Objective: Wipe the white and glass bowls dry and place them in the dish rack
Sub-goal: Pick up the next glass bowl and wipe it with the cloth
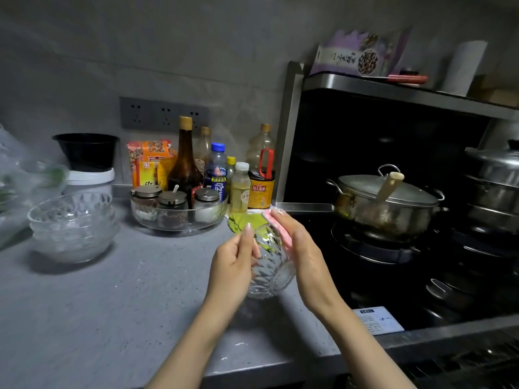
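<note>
A faceted glass bowl is held tilted above the grey counter, between both hands. My left hand grips its left rim, fingers curled over the edge. My right hand presses a pink cloth against the bowl's right side. A stack of similar glass bowls stands at the counter's left. Behind the held bowl lies a white dish with a green cloth on it. No dish rack is in view.
A round glass tray with spice jars and several bottles stand at the back wall. A black bowl on a white tub sits back left. To the right is a black stove with a lidded steel pot and stacked steamers.
</note>
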A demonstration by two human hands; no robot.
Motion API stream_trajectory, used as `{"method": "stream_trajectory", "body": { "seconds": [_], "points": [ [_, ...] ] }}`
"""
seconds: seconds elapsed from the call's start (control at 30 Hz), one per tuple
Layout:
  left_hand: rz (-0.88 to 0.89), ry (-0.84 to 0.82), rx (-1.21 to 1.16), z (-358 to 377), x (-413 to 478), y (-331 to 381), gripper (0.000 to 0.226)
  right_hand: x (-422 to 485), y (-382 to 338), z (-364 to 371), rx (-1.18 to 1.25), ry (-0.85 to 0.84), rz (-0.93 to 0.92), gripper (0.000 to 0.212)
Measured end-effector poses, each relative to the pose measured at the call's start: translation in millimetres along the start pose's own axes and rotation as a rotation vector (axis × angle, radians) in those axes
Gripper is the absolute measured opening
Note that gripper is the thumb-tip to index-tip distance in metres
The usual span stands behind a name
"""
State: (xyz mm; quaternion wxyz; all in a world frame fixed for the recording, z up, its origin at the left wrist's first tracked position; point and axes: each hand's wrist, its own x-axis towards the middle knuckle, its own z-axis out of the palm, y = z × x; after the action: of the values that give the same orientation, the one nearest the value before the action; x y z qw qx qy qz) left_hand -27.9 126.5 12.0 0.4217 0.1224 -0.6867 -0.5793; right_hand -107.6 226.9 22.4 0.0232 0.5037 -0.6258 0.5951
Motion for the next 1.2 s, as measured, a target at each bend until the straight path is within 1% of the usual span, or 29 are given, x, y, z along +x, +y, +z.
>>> {"method": "stream_trajectory", "body": {
  "seconds": [0.07,0.1,0.2,0.23,0.3,0.4,0.47,0.5,0.57,0.63,0.67,0.7,0.77,0.83,0.9,0.93,0.97,1.07,1.13,1.17,1.2],
  "points": [
    [-0.022,0.058,0.003,4,-7,2,0.053,1,6,-5,0.107,-0.005,0.079,0.047],
    [-0.027,0.08,0.002,5,-10,3,0.054,2,9,-7,0.113,-0.005,0.1,0.046],
    [-0.056,0.118,0.001,8,-19,6,0.055,0,12,-11,0.058,0.004,0.129,0.051],
    [-0.063,0.139,0.004,10,-21,6,0.055,-4,10,-9,0.031,0.003,0.123,0.05],
    [-0.054,0.195,0.027,12,-23,4,0.055,-13,3,-2,-0.098,0.019,0.037,0.045],
    [-0.04,0.261,0.055,12,-22,3,0.056,-29,-3,17,-0.458,0.053,-0.168,0.044],
    [-0.06,0.271,0.046,11,-23,2,0.052,-37,-6,24,-0.581,0.084,-0.25,0.042],
    [-0.066,0.269,0.034,10,-25,3,0.051,-39,-8,22,-0.596,0.088,-0.278,0.041],
    [-0.065,0.227,0.019,8,-33,7,0.055,-38,-15,14,-0.566,0.084,-0.295,0.038],
    [-0.057,0.193,-0.001,5,-44,15,0.058,-35,-20,4,-0.384,0.107,-0.195,0.038],
    [-0.051,0.194,-0.005,4,-48,19,0.057,-34,-22,1,-0.278,0.129,-0.13,0.039],
    [-0.044,0.208,0.0,3,-52,21,0.056,-34,-24,2,-0.223,0.145,-0.082,0.041],
    [-0.031,0.249,0.018,2,-56,24,0.056,-42,-28,12,-0.276,0.139,-0.076,0.043],
    [-0.015,0.267,0.033,2,-57,26,0.059,-51,-32,24,-0.463,0.142,-0.163,0.042],
    [0.002,0.242,0.03,2,-61,28,0.059,-53,-33,27,-0.552,0.143,-0.239,0.04],
    [0.014,0.221,0.029,1,-64,30,0.057,-51,-33,25,-0.531,0.15,-0.241,0.039],
    [0.022,0.204,0.033,0,-67,31,0.055,-49,-35,22,-0.447,0.165,-0.204,0.039],
    [0.009,0.183,-0.028,-7,-76,36,0.053,-43,-41,12,-0.046,0.161,0.015,0.041],
    [-0.022,0.205,-0.1,-12,-79,38,0.051,-41,-42,8,0.108,0.144,0.161,0.044],
    [-0.035,0.219,-0.135,-15,-80,39,0.05,-41,-41,6,0.173,0.14,0.223,0.05],
    [-0.051,0.223,-0.168,-17,-81,38,0.049,-41,-42,5,0.226,0.134,0.273,0.062]
  ]
}}
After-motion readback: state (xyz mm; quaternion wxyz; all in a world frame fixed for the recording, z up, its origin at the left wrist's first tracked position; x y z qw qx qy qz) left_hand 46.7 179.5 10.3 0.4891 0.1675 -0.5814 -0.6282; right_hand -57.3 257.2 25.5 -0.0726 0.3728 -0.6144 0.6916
